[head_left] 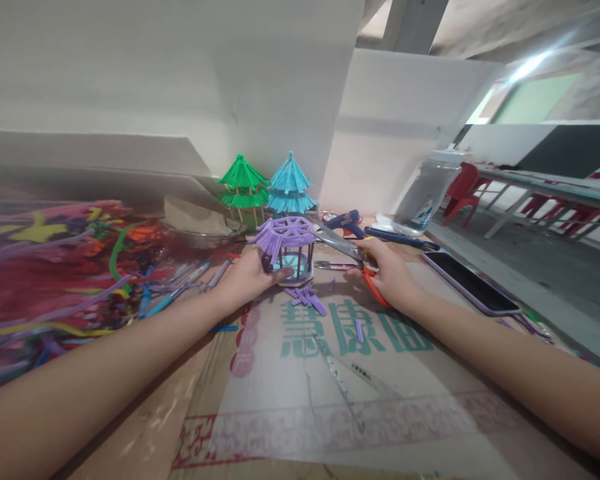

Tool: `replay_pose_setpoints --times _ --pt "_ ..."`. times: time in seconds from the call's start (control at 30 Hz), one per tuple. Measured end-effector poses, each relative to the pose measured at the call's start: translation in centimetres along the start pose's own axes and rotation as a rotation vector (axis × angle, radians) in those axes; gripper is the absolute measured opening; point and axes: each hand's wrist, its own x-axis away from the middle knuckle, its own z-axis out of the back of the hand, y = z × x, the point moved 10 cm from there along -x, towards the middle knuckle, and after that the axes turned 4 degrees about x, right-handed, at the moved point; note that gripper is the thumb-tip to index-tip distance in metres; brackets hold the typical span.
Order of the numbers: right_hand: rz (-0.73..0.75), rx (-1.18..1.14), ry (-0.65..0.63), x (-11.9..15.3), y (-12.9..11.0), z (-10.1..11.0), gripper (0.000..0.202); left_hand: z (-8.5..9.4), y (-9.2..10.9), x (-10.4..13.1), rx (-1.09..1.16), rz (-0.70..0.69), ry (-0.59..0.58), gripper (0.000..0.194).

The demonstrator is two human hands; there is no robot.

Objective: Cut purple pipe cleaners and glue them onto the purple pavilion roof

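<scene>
A small purple pavilion [289, 250] with dark posts and a pale blue base is gripped at its left side by my left hand [253, 277], thumb on the base. My right hand [387, 270] holds orange-handled scissors [375, 290], whose blades point left at the pavilion's purple roof edge. Short purple strips [307, 298] lie on the cardboard below the pavilion. Behind it stand a green two-tiered pavilion [243, 183] and a light blue one [290, 183].
Colourful craft stems [45, 280] are heaped at the left, near a clear bowl [200, 233]. A phone [470, 283] and a large clear bottle [425, 190] are at the right. A blue glue gun [345, 223] lies behind the scissors. Printed cardboard [280, 393] covers the table.
</scene>
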Motion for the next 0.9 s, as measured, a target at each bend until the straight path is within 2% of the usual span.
replay_pose_setpoints --times 0.13,0.3,0.57,0.9 --pt "0.005 0.026 0.026 0.0 -0.4 0.6 0.039 0.3 0.3 0.3 -0.018 -0.007 0.023 0.058" --pt "0.049 0.062 0.013 0.2 -1.1 0.7 0.035 0.2 0.5 0.5 -0.062 -0.006 -0.005 0.055" --pt "0.129 0.102 0.004 0.3 -2.2 0.8 0.043 0.4 1.0 0.7 -0.056 -0.007 -0.004 0.051" --pt "0.14 0.198 0.012 0.4 -2.1 0.8 0.039 0.1 0.6 0.9 -0.067 0.015 -0.027 0.05"
